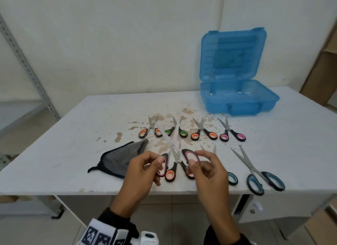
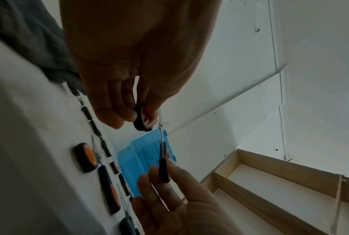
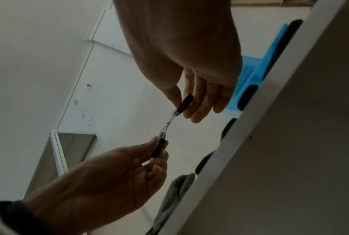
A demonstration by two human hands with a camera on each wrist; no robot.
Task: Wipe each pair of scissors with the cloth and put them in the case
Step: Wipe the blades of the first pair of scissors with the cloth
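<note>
- The desk [image 1: 73, 135] in front of me is white and stained brown near its middle; it carries everything.
- The case [image 1: 237, 100] is blue, see-through plastic, standing open at the far right of the desk with its lid upright. I can make out no scissors in it, so I judge the task has barely begun.
- The cloth [image 1: 118, 159] is grey with a dark edge, lying crumpled on the desk just left of my left hand, and neither hand touches it.
- The other scissors lie spread on the desk: a far row with orange, green, orange and pink handles, and nearer me an orange pair [image 1: 171, 173] under my hands and teal pairs [image 1: 262, 179] to the right.
- The pink-handled scissors [image 1: 173, 146] are lifted above the desk, blades spread wide and pointing away from me.
- My left hand [image 1: 142, 170] pinches one handle loop, and my right hand [image 1: 206, 170] pinches the other.
- Step in hand, as I judge it: readying this pair for wiping. Next I need to free one hand, fetch the cloth, and run it along the blades while keeping my fingers off the edges.
</note>
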